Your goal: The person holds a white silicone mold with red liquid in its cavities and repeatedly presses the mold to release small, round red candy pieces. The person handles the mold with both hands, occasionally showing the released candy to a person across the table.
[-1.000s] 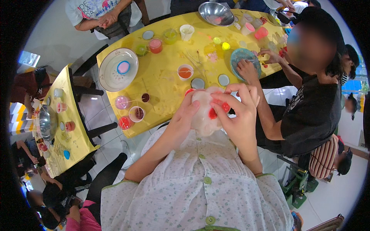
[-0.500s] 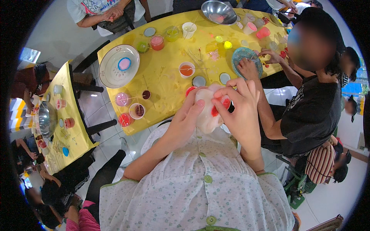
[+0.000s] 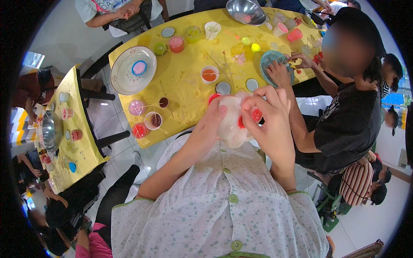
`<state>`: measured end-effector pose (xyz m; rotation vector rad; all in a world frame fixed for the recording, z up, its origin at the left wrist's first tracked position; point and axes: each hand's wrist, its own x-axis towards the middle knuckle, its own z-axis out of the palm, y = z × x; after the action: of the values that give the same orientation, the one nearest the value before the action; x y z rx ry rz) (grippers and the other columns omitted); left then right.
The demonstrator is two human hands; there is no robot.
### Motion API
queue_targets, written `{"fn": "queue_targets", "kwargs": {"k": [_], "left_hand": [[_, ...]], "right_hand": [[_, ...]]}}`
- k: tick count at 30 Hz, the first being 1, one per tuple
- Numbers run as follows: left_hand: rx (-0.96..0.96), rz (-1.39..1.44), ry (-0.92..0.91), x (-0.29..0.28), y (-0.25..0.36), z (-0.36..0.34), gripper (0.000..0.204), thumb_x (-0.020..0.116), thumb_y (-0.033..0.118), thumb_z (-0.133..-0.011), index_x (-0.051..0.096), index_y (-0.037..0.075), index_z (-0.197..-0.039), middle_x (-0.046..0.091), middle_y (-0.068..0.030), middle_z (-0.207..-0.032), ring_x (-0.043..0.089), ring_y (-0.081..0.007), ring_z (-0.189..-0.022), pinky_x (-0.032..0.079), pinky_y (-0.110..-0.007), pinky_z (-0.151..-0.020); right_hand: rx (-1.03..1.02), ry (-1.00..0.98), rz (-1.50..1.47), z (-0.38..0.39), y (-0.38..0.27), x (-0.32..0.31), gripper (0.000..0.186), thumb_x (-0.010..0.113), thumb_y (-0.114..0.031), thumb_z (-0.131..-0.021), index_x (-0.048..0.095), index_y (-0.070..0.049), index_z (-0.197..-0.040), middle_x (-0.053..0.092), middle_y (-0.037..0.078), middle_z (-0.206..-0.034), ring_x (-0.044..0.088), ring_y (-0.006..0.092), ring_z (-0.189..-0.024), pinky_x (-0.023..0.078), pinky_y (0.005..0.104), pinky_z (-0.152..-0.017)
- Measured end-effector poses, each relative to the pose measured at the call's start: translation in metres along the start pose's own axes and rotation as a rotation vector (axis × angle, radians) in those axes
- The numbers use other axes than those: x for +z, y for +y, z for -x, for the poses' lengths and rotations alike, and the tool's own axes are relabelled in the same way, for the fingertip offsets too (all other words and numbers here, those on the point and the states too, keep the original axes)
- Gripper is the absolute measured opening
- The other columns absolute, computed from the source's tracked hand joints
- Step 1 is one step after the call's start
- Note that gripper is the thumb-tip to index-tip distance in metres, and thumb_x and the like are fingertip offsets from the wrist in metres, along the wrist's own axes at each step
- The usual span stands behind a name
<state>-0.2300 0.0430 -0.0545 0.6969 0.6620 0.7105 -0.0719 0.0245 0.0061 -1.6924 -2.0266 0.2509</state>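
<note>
In front of my chest I hold a soft-looking, glossy white lump, shape uneven, over the table's near edge. My left hand is closed around its left side, thumb pressed on top. At the lump's right side, the fingers of my right hand are bent in a pinch. Close to those fingertips is a small bright red piece, with more red against the white below; whether it is pinched or stuck on is unclear. Another red thing shows beyond my left fingers, partly hidden.
The yellow-covered table bears a cup of orange liquid, grey round lids, a white floral basin, a red cup and a steel bowl. At right, a person's hand works over a teal plate.
My right fingers have shifted slightly at the lump, and the red piece near them shows differently. My left hand keeps its hold. The neighbour's hands have moved a little over the teal plate.
</note>
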Motion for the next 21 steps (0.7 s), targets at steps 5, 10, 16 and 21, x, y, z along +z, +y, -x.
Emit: {"fn": "queue_targets", "kwargs": {"k": [5,10,16,21], "left_hand": [[-0.037,-0.007,0.064,-0.006,0.002,0.000,0.049,0.031,0.041,-0.100,0.034,0.007,-0.135,0.050,-0.0088,-0.126,0.055,-0.0168,-0.111,0.052,-0.031,-0.082],[-0.058,-0.060,0.209,-0.016,0.005,0.005,0.051,0.030,0.045,-0.099,0.035,0.009,-0.135,0.053,-0.0087,-0.124,0.060,-0.0170,-0.106,0.054,-0.030,-0.077],[-0.043,0.005,0.249,-0.035,0.002,0.012,0.048,0.032,0.043,-0.098,0.039,0.011,-0.133,0.055,-0.0082,-0.123,0.061,-0.0162,-0.104,0.055,-0.031,-0.074],[-0.021,-0.011,0.294,-0.038,0.005,0.018,0.049,0.034,0.043,-0.098,0.039,0.009,-0.133,0.056,-0.0076,-0.122,0.061,-0.0156,-0.104,0.055,-0.031,-0.074]], "right_hand": [[0.017,0.019,-0.214,0.005,0.004,-0.018,0.012,0.069,-0.006,-0.071,0.062,-0.006,-0.081,0.053,0.007,-0.092,0.047,0.0267,-0.090,0.035,0.0352,-0.079],[0.219,0.179,-0.435,-0.005,0.036,-0.013,0.008,0.067,-0.004,-0.076,0.060,-0.003,-0.081,0.056,0.007,-0.089,0.051,0.0176,-0.084,0.039,0.0289,-0.075],[0.279,0.211,-0.285,-0.042,0.125,0.063,0.011,0.068,-0.009,-0.077,0.064,0.000,-0.082,0.064,0.009,-0.072,0.061,0.0168,-0.067,0.047,0.0299,-0.062],[0.378,0.118,0.027,-0.076,0.193,0.136,0.012,0.068,-0.012,-0.073,0.066,-0.002,-0.078,0.066,0.017,-0.074,0.066,0.0302,-0.071,0.051,0.0380,-0.062]]}}
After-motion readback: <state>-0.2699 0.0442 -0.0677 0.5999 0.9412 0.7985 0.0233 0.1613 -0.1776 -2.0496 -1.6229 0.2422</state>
